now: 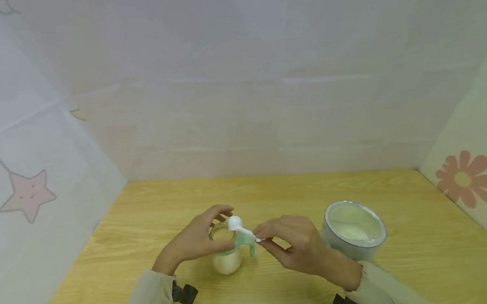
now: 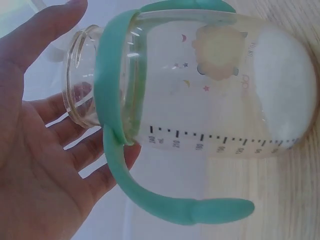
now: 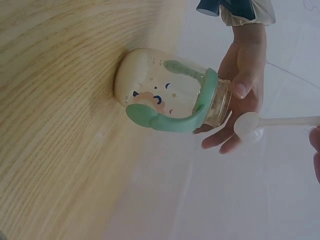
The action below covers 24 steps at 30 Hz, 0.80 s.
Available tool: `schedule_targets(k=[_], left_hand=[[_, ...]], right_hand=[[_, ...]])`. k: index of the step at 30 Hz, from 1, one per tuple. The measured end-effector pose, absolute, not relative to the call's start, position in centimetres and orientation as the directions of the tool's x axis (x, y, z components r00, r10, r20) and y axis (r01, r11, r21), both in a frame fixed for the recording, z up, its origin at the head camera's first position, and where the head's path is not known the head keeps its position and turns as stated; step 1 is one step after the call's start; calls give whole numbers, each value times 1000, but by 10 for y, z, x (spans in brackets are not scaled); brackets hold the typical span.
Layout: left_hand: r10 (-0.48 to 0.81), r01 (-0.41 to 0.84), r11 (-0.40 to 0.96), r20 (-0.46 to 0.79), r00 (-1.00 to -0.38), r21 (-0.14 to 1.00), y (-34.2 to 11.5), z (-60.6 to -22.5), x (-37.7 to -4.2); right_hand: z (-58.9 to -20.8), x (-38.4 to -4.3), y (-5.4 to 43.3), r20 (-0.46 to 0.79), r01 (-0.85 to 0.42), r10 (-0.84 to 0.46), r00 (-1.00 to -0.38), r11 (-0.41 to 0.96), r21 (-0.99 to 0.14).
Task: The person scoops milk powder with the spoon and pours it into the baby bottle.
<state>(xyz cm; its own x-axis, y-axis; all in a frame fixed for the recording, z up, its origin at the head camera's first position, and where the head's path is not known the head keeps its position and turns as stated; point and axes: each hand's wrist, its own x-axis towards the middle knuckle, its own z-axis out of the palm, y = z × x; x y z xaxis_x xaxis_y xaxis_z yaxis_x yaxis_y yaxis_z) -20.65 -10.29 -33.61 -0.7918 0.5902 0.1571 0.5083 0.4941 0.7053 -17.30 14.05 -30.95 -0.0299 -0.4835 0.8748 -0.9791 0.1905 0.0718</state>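
Note:
A clear baby bottle [image 2: 200, 90] with a mint-green handle ring [image 2: 114, 75] stands upright and uncapped on the table; white powder [image 2: 285, 85] lies at its bottom. Around the bottle's neck, my left hand [image 1: 194, 237] forms a loose C, its fingers spread behind the neck and its thumb on the near side. The left wrist view shows a gap between palm and neck. Pinched by the handle in my right hand [image 1: 293, 240] is a white measuring scoop [image 3: 247, 125], its round bowl close over the bottle's mouth. What the bowl contains is hidden.
To the right of my right hand stands an open round tub [image 1: 329, 229] with pale powder [image 1: 350, 231] inside. Printed cloth walls [image 1: 245, 127] enclose the wooden table [image 1: 177, 197] at the back and both sides. Each sleeved wrist carries a small black camera [image 1: 188, 295].

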Motion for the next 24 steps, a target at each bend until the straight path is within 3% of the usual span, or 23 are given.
schedule_targets(k=[9, 18, 24], left_hand=[[604, 526, 502, 157, -781, 686, -96, -326, -209], [611, 536, 537, 138, -779, 651, -82, -316, -208], [623, 556, 546, 139, -769, 627, -71, -309, -206]], right_hand=[[-304, -173, 149, 874, -978, -485, -11, 189, 93], [-299, -175, 161, 882, -980, -464, -86, 198, 9], [-298, -174, 169, 875, -963, -445, -191, 259, -78]])
